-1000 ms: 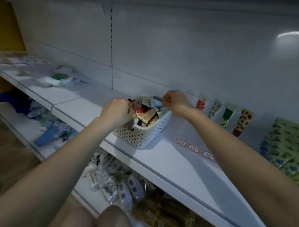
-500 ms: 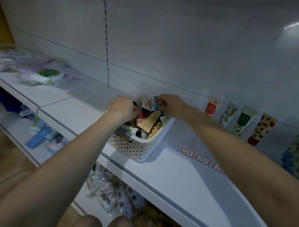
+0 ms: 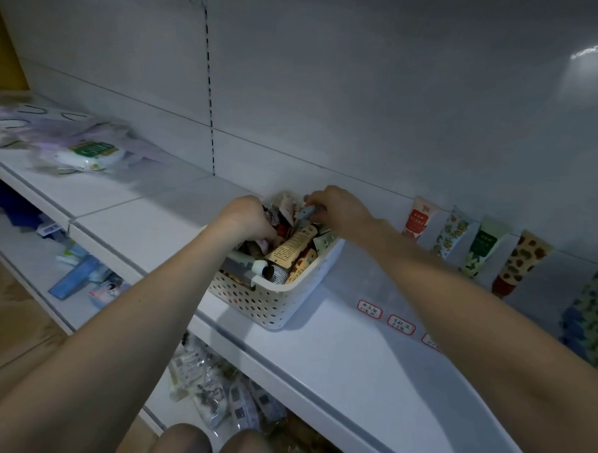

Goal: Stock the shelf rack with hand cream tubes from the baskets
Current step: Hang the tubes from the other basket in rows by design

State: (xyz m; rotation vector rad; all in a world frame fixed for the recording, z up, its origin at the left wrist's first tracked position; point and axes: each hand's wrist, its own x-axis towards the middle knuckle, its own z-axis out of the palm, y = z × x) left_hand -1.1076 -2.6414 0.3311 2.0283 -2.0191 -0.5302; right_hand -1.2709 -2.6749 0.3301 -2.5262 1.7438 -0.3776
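Through the head camera I am watching both forearms (image 3: pixel 142 322) reaching down into the white basket (image 3: pixel 273 304), which is sitting on the shelf (image 3: pixel 353 365) near its front edge, heaped with hand cream tubes (image 3: pixel 291 250). The left hand (image 3: pixel 246 220) is curling knuckles-up into the heap — whether it is gripping anything, I cannot tell. The right hand (image 3: pixel 339 211) is pinching a grey-blue tube (image 3: pixel 308 211) at the basket's far end.
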